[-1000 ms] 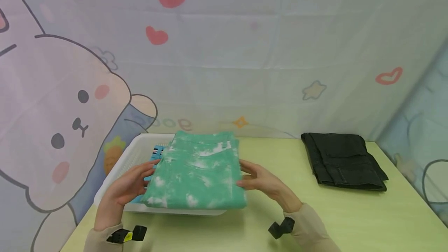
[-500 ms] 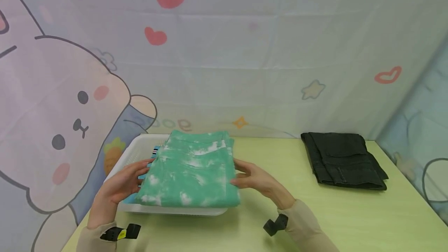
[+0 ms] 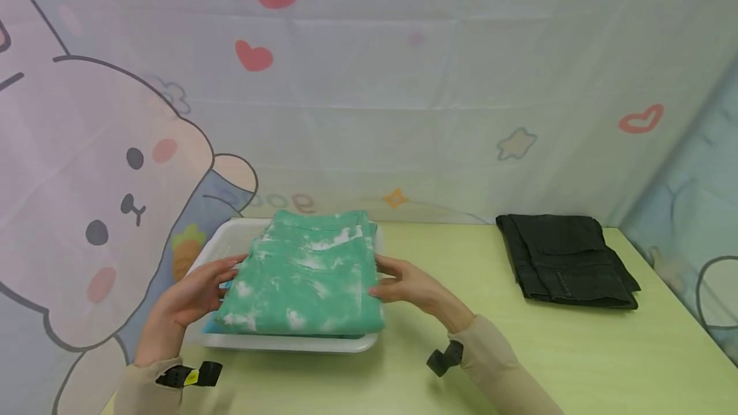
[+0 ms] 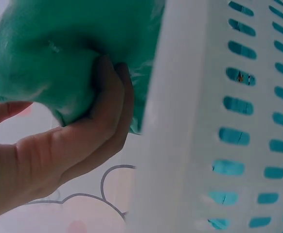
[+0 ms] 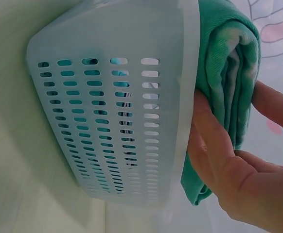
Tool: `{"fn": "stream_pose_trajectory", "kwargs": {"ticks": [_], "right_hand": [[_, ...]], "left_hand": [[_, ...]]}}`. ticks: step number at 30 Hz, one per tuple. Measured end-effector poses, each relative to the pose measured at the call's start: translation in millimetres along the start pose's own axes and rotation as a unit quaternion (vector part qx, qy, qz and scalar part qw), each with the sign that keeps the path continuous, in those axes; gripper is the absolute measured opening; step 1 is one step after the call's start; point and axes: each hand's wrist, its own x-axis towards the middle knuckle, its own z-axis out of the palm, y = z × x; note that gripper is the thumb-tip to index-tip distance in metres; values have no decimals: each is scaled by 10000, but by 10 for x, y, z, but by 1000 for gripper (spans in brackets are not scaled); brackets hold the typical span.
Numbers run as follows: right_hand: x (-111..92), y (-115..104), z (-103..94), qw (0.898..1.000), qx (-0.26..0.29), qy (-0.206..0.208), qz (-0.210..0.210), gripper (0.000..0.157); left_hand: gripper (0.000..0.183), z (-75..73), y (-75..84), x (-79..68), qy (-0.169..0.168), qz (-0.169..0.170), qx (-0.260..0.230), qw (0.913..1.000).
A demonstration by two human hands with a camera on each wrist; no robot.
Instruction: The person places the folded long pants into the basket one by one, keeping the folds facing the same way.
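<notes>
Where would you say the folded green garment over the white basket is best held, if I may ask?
Probably by its two side edges, one hand from each side, fingers beneath: the green garment is folded flat in stacked layers, so supporting both edges should keep the folds together. The left hand and right hand hold it there.

Folded cloth (image 3: pixel 305 274) over the basket (image 3: pixel 291 342)
The basket sits on the table (image 3: pixel 455 255) with more cloth (image 3: pixel 211 326) inside it. The left hand (image 3: pixel 193 293) is by its left side, the right hand (image 3: pixel 412 287) by its right. Well to the basket's right lie other folded clothes (image 3: pixel 567 261). A sheet (image 3: pixel 403 82) hangs behind the basket.
</notes>
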Motion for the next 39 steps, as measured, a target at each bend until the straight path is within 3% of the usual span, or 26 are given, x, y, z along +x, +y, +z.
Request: {"fn": "stream_pose_trajectory", "kwargs": {"ticks": [11, 20, 39], "right_hand": [[92, -32, 42, 9999, -6, 22, 113, 75], [174, -34, 89, 9999, 26, -72, 124, 70], [296, -75, 179, 9994, -183, -7, 280, 65]], "left_hand": [[62, -81, -17, -13, 42, -139, -9, 9999], [62, -182, -72, 2, 291, -386, 288, 9984], [66, -256, -82, 55, 619, -786, 310, 9945]]}}
